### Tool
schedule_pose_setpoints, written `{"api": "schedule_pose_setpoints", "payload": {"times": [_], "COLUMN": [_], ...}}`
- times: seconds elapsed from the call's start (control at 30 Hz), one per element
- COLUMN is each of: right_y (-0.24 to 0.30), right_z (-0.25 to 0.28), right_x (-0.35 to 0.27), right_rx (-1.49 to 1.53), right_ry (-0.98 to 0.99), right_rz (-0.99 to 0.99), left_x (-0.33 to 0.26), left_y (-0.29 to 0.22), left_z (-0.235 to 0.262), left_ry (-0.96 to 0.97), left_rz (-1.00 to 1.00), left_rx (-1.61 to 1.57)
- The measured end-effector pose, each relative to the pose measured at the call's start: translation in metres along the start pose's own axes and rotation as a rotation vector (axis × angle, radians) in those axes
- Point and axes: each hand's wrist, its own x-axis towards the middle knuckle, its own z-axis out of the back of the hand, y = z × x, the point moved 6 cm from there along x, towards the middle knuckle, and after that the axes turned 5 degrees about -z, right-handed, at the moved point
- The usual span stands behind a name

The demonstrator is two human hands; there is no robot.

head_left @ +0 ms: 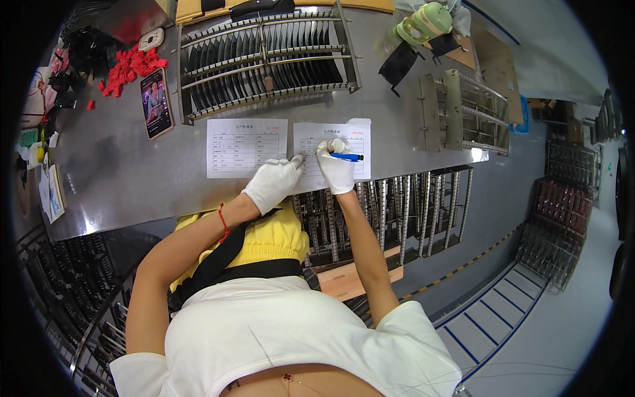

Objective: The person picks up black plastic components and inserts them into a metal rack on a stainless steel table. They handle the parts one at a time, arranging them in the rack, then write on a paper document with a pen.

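Note:
Two white paper forms lie side by side on the metal table. My right hand (337, 167), in a white glove, is closed round a blue pen (348, 157) over the right form (360, 132). The pen's tip is hidden by the fingers. My left hand (272, 184), also gloved, lies over the lower right corner of the left form (225, 159), its fingertips reaching the edge of the right form. Its fingers are stretched out and press down flat.
Behind the forms stands a metal rack (264, 63) of black plates. A phone (157, 102), red pieces (132, 66) and a white roll lie to its left. An empty rack (466, 109) and a green bottle (426, 23) are at right. More racks (390, 212) stand below the table's front edge.

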Motion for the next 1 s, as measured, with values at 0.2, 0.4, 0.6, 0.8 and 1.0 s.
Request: {"api": "schedule_pose_setpoints", "payload": {"times": [0.2, 0.4, 0.6, 0.8, 1.0], "right_y": [-0.004, -0.002, -0.002, -0.004, -0.007], "right_z": [-0.001, -0.001, 0.001, -0.002, -0.001], "right_x": [-0.002, -0.001, -0.002, -0.002, -0.007], "right_rx": [0.046, -0.022, 0.041, 0.002, 0.054], "right_ry": [0.048, 0.045, 0.026, 0.064, 0.069], "right_rz": [-0.051, -0.006, -0.103, -0.002, -0.042], "left_x": [0.000, 0.000, -0.001, -0.001, -0.001], "left_y": [0.000, 0.001, 0.001, 0.000, -0.001], "left_z": [0.002, 0.000, -0.001, -0.001, 0.003], "left_ry": [0.003, 0.034, 0.013, 0.025, -0.017], "left_rz": [0.002, 0.001, 0.001, 0.008, 0.006], "left_rx": [-0.003, 0.008, 0.013, 0.030, 0.015]}}
